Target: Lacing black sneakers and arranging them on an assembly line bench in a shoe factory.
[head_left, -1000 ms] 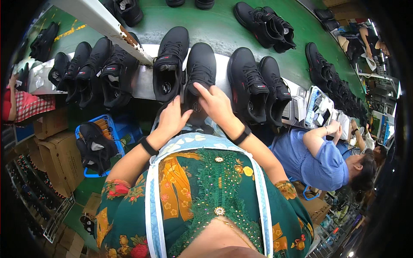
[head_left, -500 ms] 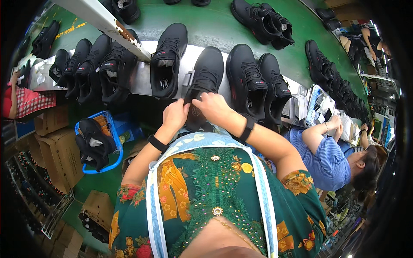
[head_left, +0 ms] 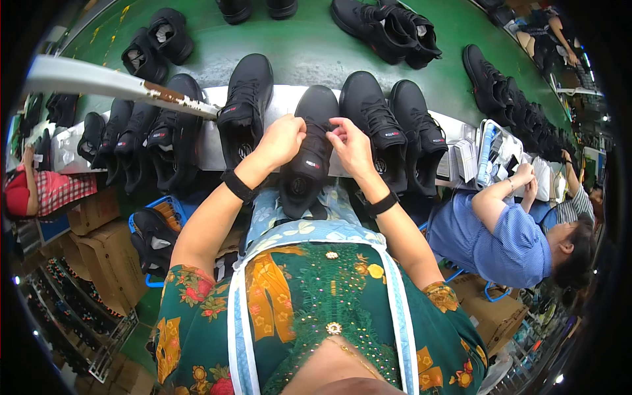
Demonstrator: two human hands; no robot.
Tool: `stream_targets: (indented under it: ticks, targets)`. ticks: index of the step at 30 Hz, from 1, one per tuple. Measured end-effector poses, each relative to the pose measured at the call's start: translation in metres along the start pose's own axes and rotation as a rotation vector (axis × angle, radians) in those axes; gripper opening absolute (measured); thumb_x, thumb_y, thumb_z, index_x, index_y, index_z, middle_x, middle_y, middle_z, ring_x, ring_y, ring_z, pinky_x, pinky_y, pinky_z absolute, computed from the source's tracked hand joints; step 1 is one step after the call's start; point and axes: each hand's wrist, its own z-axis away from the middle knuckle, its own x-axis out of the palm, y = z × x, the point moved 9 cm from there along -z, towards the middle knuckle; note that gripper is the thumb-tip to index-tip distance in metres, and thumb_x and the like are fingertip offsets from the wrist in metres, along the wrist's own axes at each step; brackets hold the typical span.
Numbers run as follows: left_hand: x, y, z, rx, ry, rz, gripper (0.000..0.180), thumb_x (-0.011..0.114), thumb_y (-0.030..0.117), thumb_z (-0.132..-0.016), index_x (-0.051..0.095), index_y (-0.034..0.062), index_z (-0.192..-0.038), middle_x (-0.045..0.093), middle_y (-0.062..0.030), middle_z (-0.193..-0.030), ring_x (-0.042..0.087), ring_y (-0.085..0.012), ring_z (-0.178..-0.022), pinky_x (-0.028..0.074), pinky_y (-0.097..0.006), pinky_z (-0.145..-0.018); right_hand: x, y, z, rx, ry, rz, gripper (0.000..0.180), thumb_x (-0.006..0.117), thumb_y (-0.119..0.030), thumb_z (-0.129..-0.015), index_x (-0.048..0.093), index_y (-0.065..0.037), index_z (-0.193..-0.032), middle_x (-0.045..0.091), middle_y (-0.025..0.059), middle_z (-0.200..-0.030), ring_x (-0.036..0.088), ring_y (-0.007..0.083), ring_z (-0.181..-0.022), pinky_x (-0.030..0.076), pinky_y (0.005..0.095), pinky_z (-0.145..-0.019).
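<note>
A black lace-up sneaker point(head_left: 307, 164) rests in front of me at the near edge of the metal ledge, its toe pointing away and its heel close to my apron. My left hand point(head_left: 283, 139) is at the left side of its lacing, thumb and fingers pinched together. Across from it, my right hand point(head_left: 351, 147) makes a similar pinch at the right edge of the lacing. Whatever thin thing either pinch holds is too small to make out. Another black sneaker point(head_left: 247, 92) stands left of my left hand, and a black shoe point(head_left: 370, 105) stands just right of my right hand.
A white metal post point(head_left: 125, 82) slants in from the left over the green work surface point(head_left: 289, 46). More black shoes point(head_left: 172, 141) line the ledge. A blue basket point(head_left: 172, 205) holds shoes at lower left. At right, a person in blue point(head_left: 490, 230) works beside white papers point(head_left: 459, 160).
My hands have moved from the sneaker's ankle opening forward to its lacing and drawn apart, one to each side. The view has shifted; the post now lies flatter.
</note>
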Motion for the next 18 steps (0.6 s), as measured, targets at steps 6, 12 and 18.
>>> stream_targets:
  ticks: [6,12,18]
  targets:
    - [0.03,-0.041,-0.006,-0.248,-0.388,0.232,0.012,0.063,0.012,-0.077,0.057,0.0014,-0.077,0.054,-0.0066,-0.065,0.053,-0.016,-0.057,0.043,-0.029,-0.054,0.002,-0.011,-0.008,-0.007,-0.07,0.009,0.037,0.067,-0.006,-0.071,0.055,-0.004,-0.107,0.057,0.0075,-0.074,0.055,0.0148,-0.06,0.047,0.0274,-0.06]
    - [0.04,-0.05,0.006,-0.414,-0.601,0.585,0.013,0.059,0.013,-0.082,0.051,0.0049,-0.075,0.045,0.0035,-0.062,0.04,-0.0047,-0.053,0.034,-0.022,-0.047,0.032,0.019,-0.004,0.31,-0.378,-0.755,0.022,0.057,-0.005,-0.081,0.055,-0.005,-0.103,0.053,-0.0029,-0.072,0.049,0.0048,-0.064,0.043,0.0228,-0.058]
    - [0.035,-0.06,0.013,-0.38,-0.536,0.46,0.012,0.057,0.012,-0.084,0.051,0.0042,-0.077,0.043,0.0046,-0.061,0.04,-0.0047,-0.055,0.034,-0.022,-0.048,0.008,0.015,-0.002,0.074,-0.158,-0.176,0.03,0.063,-0.006,-0.078,0.054,-0.007,-0.107,0.051,0.0007,-0.073,0.046,0.0079,-0.061,0.043,0.0239,-0.059]
